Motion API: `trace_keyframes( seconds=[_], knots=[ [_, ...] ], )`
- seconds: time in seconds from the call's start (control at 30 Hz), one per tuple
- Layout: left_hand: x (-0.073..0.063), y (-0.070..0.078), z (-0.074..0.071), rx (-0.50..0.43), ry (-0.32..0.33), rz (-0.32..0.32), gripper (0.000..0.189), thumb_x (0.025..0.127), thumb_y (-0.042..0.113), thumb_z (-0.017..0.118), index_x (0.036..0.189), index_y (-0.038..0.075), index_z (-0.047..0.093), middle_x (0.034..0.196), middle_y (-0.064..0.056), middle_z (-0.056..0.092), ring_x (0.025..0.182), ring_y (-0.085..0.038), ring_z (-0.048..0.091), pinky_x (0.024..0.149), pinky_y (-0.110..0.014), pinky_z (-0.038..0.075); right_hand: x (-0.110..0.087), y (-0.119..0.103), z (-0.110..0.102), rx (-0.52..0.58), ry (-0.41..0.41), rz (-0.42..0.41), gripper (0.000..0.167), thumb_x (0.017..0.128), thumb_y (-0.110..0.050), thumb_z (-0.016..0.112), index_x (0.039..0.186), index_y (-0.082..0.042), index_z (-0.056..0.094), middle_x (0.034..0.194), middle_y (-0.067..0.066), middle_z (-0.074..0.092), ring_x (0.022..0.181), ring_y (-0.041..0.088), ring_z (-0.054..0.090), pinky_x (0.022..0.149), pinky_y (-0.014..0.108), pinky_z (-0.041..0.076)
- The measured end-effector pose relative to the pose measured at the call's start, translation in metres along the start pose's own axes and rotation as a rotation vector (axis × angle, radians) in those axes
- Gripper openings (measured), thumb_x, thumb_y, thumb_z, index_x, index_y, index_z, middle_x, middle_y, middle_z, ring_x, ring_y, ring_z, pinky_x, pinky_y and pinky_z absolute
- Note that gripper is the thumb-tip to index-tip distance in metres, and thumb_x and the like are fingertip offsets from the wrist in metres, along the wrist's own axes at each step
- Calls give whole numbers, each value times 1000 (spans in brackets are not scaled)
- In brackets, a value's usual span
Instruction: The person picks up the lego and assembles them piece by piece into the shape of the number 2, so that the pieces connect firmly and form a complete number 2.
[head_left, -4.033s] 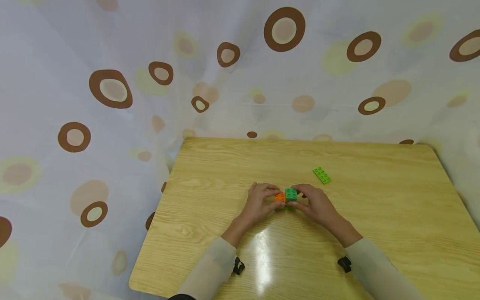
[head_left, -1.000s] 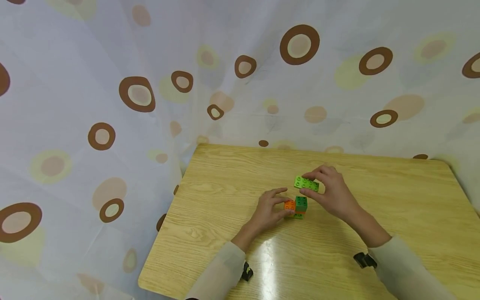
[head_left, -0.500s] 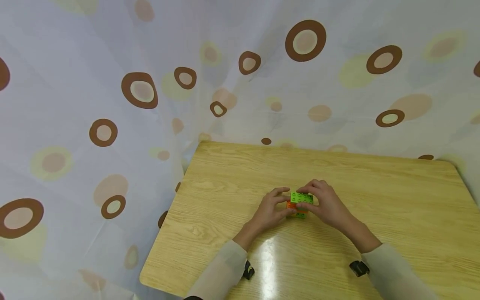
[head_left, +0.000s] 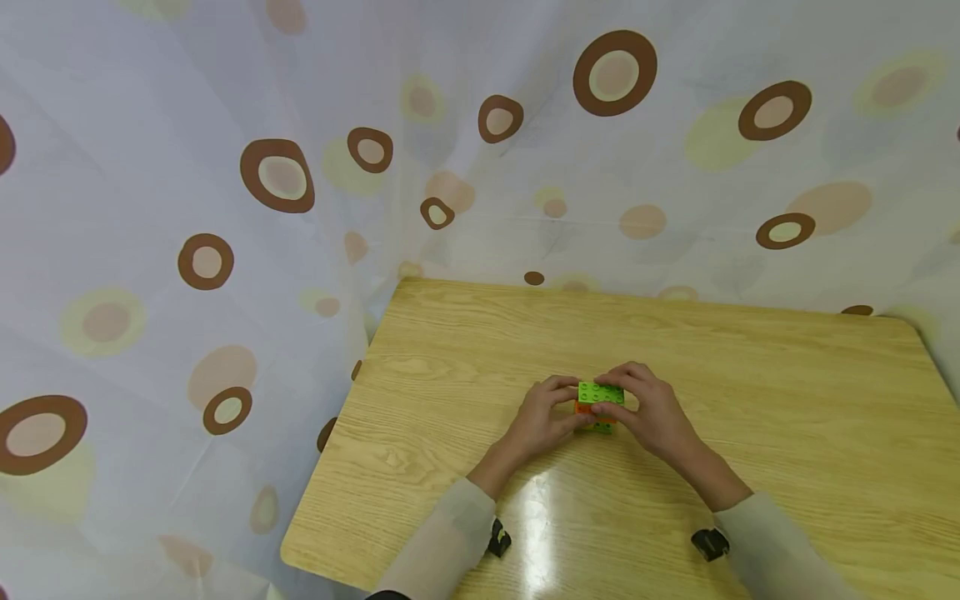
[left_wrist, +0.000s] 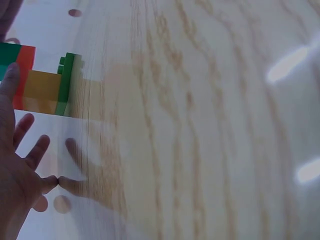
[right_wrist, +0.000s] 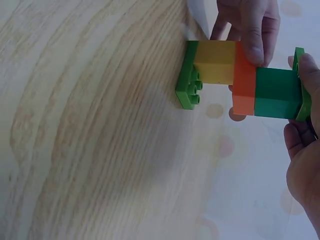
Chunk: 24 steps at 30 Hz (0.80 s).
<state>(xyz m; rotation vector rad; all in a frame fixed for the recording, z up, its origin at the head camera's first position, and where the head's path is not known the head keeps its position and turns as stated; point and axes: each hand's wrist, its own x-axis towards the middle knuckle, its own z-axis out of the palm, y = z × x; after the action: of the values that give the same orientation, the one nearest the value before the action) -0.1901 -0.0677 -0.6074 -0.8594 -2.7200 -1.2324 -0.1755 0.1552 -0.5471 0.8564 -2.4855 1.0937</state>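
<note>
A small tower of building blocks stands on the table in front of me. In the right wrist view it has a light green base plate [right_wrist: 186, 80], a yellow block [right_wrist: 215, 62], an orange block [right_wrist: 244, 85] and a dark green block [right_wrist: 277, 92]. A light green studded plate [head_left: 600, 392] lies across the top. My left hand [head_left: 542, 419] pinches the orange block at its left end, other fingers spread. Between thumb and fingers, my right hand [head_left: 656, 412] holds the top plate against the dark green block. From above, that plate hides the dark green block.
The wooden table [head_left: 420, 367] extends around both hands, its back edge meeting a patterned curtain [head_left: 480, 192]. Black camera straps [head_left: 709, 544] sit at the sleeve cuffs. The curtain also hangs along the left side.
My right hand has let go of the dark green block, taken the light green plate from the table's back and brought it down onto the tower. My left hand keeps hold of the orange block.
</note>
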Motion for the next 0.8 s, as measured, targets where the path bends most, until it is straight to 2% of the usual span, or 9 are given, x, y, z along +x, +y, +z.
trace_keyframes(
  seconds=[0.23,0.4,0.6,0.8],
  knots=[
    [-1,-1,5,8,21,6,39,98,39,77,128,15,76,144,-2,63,134,-20,58,109,-39,47,-8,1,6,8,58,23,41,77,-5,93,115,-8,77,110,-1,67,100,19,66,80,35,60],
    [0,0,7,12,52,41,37,98,37,78,127,14,77,140,-3,66,131,-20,60,110,-48,46,-11,4,9,34,95,-7,42,74,-2,94,112,-8,78,107,-1,66,98,16,64,81,22,55],
    [-1,0,6,15,47,6,38,99,40,76,126,14,77,141,-1,65,135,-18,58,118,-62,37,-12,10,14,57,120,-39,44,72,0,94,112,-7,79,105,-1,68,97,14,60,80,21,54],
    [-2,-1,7,1,54,0,38,97,38,78,125,13,78,140,-3,67,135,-21,58,117,-68,35,-13,13,20,67,164,-67,46,69,3,94,111,-5,79,106,2,71,97,17,62,80,22,54]
  ],
)
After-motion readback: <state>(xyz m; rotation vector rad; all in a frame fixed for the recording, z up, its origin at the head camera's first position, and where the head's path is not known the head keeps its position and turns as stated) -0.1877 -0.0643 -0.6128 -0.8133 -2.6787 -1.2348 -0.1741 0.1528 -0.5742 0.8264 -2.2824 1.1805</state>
